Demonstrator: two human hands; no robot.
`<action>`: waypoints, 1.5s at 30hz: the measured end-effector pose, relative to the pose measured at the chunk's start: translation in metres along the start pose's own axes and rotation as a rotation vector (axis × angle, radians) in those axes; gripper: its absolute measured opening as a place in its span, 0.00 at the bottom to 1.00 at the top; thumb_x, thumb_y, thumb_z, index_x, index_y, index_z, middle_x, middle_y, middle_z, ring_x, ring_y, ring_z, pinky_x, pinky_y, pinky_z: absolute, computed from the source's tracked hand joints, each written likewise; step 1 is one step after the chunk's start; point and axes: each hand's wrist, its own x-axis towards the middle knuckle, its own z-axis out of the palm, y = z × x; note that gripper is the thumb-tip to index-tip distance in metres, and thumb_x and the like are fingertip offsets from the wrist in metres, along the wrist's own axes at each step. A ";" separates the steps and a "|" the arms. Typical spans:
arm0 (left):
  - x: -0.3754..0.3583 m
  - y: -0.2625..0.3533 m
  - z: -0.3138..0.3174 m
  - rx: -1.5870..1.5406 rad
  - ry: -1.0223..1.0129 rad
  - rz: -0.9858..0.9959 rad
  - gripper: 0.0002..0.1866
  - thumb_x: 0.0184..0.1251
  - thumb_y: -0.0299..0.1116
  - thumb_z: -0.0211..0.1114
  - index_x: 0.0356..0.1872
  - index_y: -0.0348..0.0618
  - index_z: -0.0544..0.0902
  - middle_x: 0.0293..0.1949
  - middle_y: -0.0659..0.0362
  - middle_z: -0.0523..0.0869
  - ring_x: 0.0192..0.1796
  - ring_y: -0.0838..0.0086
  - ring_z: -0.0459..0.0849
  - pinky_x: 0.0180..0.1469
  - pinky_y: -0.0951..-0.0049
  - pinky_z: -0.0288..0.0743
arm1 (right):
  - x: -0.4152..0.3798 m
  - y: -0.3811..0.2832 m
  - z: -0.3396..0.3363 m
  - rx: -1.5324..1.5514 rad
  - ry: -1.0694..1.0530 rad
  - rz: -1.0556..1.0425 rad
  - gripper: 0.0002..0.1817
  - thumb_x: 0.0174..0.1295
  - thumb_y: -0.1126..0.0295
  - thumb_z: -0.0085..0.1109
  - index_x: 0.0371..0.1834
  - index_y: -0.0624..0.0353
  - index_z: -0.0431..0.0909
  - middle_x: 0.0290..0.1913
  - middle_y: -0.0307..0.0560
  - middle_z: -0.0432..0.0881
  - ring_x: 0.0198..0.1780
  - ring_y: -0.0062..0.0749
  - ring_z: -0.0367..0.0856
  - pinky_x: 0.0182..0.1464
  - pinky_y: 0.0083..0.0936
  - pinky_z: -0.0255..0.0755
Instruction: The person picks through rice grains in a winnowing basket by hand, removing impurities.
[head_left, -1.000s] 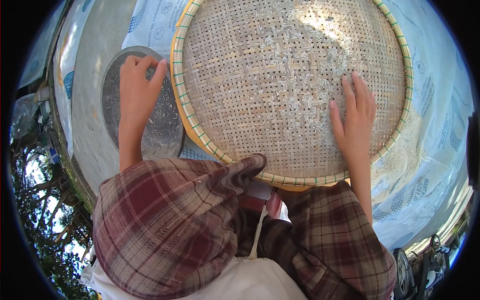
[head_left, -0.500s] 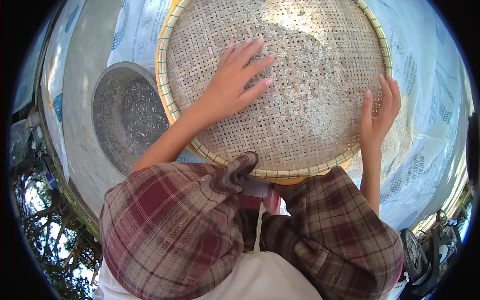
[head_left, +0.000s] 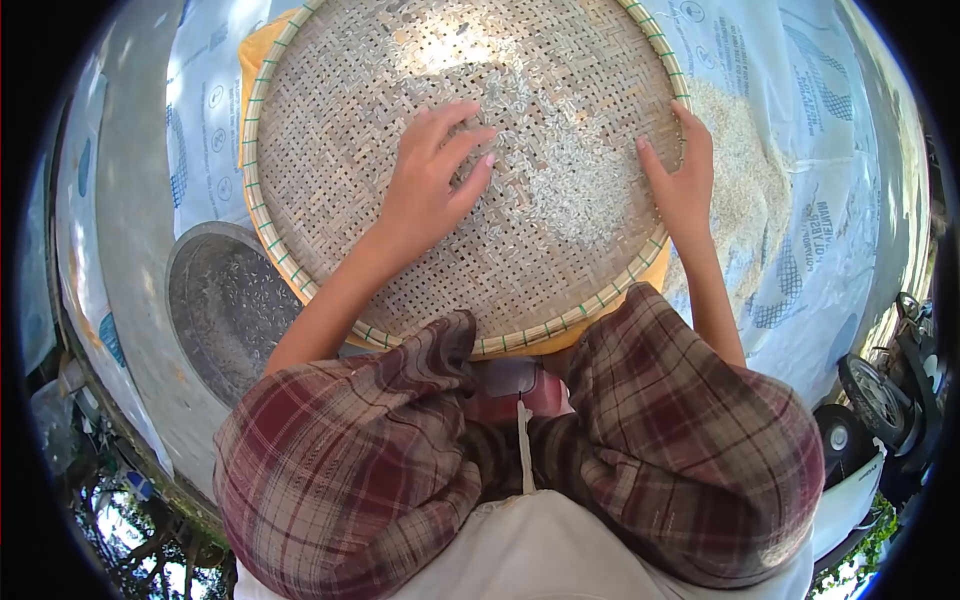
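Observation:
A round woven bamboo winnowing tray (head_left: 330,170) with a green-bound rim rests in front of my knees. White, rice-like grains (head_left: 585,195) lie spread across its right half, thicker toward the lower right. My left hand (head_left: 430,175) is over the middle of the weave, fingers apart and slightly bent, holding nothing, just left of the grains. On the right side my right hand (head_left: 685,185) grips the rim, its thumb inside the tray and the other fingers at or over the edge, partly hidden.
A grey basin (head_left: 225,300) with scattered grains stands at the left. Beyond the tray's right side a heap of grain (head_left: 745,170) lies on a printed plastic sheet (head_left: 840,200). Yellow material (head_left: 655,275) shows under the tray. A motorbike (head_left: 885,400) stands at lower right.
The view has shifted, so the tray appears further left. My left hand's fingers have drawn in and bent more. My right hand stays at the right rim, a little changed in pose.

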 end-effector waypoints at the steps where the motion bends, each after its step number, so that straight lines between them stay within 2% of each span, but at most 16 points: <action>1: 0.000 0.002 0.004 0.010 -0.014 0.044 0.10 0.58 0.31 0.60 0.41 0.42 0.79 0.51 0.52 0.74 0.58 0.57 0.70 0.62 0.58 0.59 | -0.001 0.002 0.001 -0.048 0.011 -0.009 0.29 0.53 0.62 0.61 0.58 0.57 0.65 0.61 0.57 0.63 0.64 0.51 0.58 0.64 0.41 0.52; 8: 0.019 0.005 0.006 0.003 -0.075 0.017 0.11 0.58 0.31 0.61 0.43 0.45 0.80 0.51 0.56 0.76 0.57 0.62 0.71 0.61 0.62 0.60 | -0.004 -0.013 -0.004 -0.273 0.138 -0.330 0.21 0.51 0.65 0.63 0.50 0.53 0.73 0.60 0.48 0.66 0.64 0.46 0.61 0.63 0.41 0.54; 11: 0.033 -0.002 0.002 0.002 -0.044 0.048 0.11 0.58 0.32 0.61 0.41 0.42 0.79 0.46 0.56 0.77 0.52 0.61 0.73 0.56 0.62 0.62 | -0.002 -0.012 -0.005 -0.271 0.085 -0.336 0.19 0.52 0.65 0.63 0.48 0.53 0.74 0.60 0.46 0.66 0.65 0.46 0.60 0.63 0.40 0.54; 18: 0.021 -0.026 -0.024 0.200 0.188 -0.186 0.14 0.58 0.36 0.62 0.45 0.43 0.79 0.54 0.53 0.73 0.56 0.60 0.70 0.59 0.64 0.61 | -0.002 -0.012 -0.004 -0.115 0.052 -0.195 0.25 0.51 0.65 0.63 0.54 0.56 0.70 0.61 0.51 0.65 0.65 0.46 0.59 0.65 0.41 0.51; 19: 0.013 -0.026 -0.033 0.290 0.208 -0.194 0.16 0.58 0.37 0.62 0.46 0.43 0.79 0.55 0.52 0.72 0.57 0.60 0.70 0.60 0.64 0.61 | -0.002 -0.014 -0.003 -0.100 0.172 -0.150 0.27 0.51 0.65 0.64 0.55 0.58 0.69 0.61 0.53 0.64 0.65 0.46 0.58 0.65 0.41 0.51; 20: 0.006 -0.027 -0.048 0.333 0.281 -0.286 0.16 0.58 0.37 0.62 0.46 0.42 0.78 0.56 0.52 0.72 0.57 0.60 0.70 0.60 0.64 0.61 | -0.003 -0.015 -0.001 -0.083 0.292 -0.094 0.29 0.51 0.65 0.64 0.56 0.60 0.67 0.60 0.56 0.64 0.65 0.46 0.58 0.65 0.42 0.51; 22: -0.013 -0.033 -0.079 0.414 0.438 -0.470 0.17 0.59 0.38 0.62 0.47 0.41 0.78 0.54 0.52 0.72 0.57 0.61 0.70 0.59 0.64 0.62 | -0.007 -0.008 -0.004 -0.054 0.253 -0.062 0.27 0.52 0.65 0.63 0.54 0.63 0.67 0.56 0.58 0.67 0.61 0.46 0.62 0.63 0.38 0.54; 24: -0.045 -0.042 -0.107 0.433 0.537 -0.703 0.18 0.60 0.39 0.62 0.48 0.40 0.78 0.50 0.52 0.75 0.53 0.64 0.73 0.55 0.65 0.66 | -0.012 -0.010 -0.015 0.233 -0.155 0.412 0.20 0.55 0.65 0.61 0.48 0.63 0.70 0.48 0.56 0.72 0.53 0.45 0.68 0.56 0.35 0.60; 26: -0.074 -0.043 -0.127 0.424 0.559 -0.836 0.19 0.60 0.40 0.62 0.48 0.39 0.77 0.47 0.53 0.76 0.50 0.67 0.75 0.52 0.67 0.68 | -0.018 -0.011 -0.021 0.146 -0.177 0.326 0.17 0.56 0.65 0.59 0.44 0.64 0.71 0.43 0.54 0.73 0.47 0.42 0.69 0.51 0.33 0.61; 28: -0.094 -0.037 -0.138 0.210 0.350 -1.206 0.18 0.60 0.41 0.62 0.45 0.38 0.77 0.41 0.55 0.77 0.41 0.70 0.75 0.44 0.70 0.69 | -0.021 -0.005 -0.027 0.051 -0.185 0.236 0.15 0.58 0.65 0.57 0.41 0.64 0.71 0.39 0.52 0.74 0.42 0.39 0.70 0.47 0.32 0.63; 32: -0.104 -0.007 -0.117 0.168 0.217 -1.208 0.17 0.59 0.41 0.62 0.39 0.36 0.76 0.33 0.58 0.76 0.33 0.73 0.73 0.38 0.72 0.69 | -0.022 -0.001 -0.037 0.090 -0.259 0.339 0.12 0.60 0.66 0.53 0.40 0.66 0.71 0.33 0.49 0.73 0.33 0.29 0.68 0.39 0.26 0.64; 35: -0.107 -0.015 -0.108 0.465 0.142 -0.937 0.15 0.60 0.36 0.62 0.35 0.35 0.69 0.24 0.60 0.75 0.26 0.78 0.71 0.33 0.74 0.69 | -0.018 -0.005 -0.036 0.289 -0.266 0.436 0.13 0.61 0.68 0.51 0.43 0.66 0.71 0.33 0.46 0.74 0.32 0.25 0.68 0.37 0.22 0.65; 39: -0.114 -0.039 -0.100 0.118 0.243 -0.983 0.13 0.60 0.33 0.61 0.38 0.35 0.70 0.28 0.58 0.78 0.29 0.78 0.73 0.35 0.75 0.69 | -0.020 -0.001 -0.034 0.621 -0.211 0.461 0.15 0.60 0.71 0.51 0.48 0.67 0.71 0.35 0.42 0.77 0.34 0.21 0.70 0.36 0.20 0.65; 41: -0.112 -0.035 -0.092 0.057 0.573 -0.914 0.13 0.61 0.32 0.60 0.40 0.34 0.70 0.32 0.55 0.80 0.33 0.79 0.76 0.37 0.77 0.70 | -0.035 0.003 -0.043 0.572 -0.300 0.389 0.15 0.60 0.71 0.51 0.48 0.67 0.70 0.35 0.42 0.77 0.34 0.20 0.71 0.37 0.20 0.66; 42: -0.111 -0.023 -0.087 0.068 0.586 -0.904 0.13 0.61 0.32 0.60 0.40 0.34 0.70 0.32 0.55 0.80 0.33 0.79 0.76 0.37 0.77 0.70 | -0.042 0.004 -0.045 0.518 -0.395 0.341 0.15 0.59 0.72 0.51 0.49 0.67 0.70 0.35 0.42 0.77 0.35 0.20 0.71 0.38 0.21 0.67; 45: -0.084 -0.004 -0.078 0.200 0.582 -0.899 0.13 0.62 0.30 0.58 0.45 0.34 0.70 0.37 0.54 0.81 0.36 0.80 0.77 0.39 0.78 0.71 | -0.024 0.011 -0.054 0.613 -0.133 0.415 0.15 0.60 0.73 0.50 0.49 0.67 0.69 0.34 0.41 0.76 0.35 0.20 0.72 0.37 0.21 0.67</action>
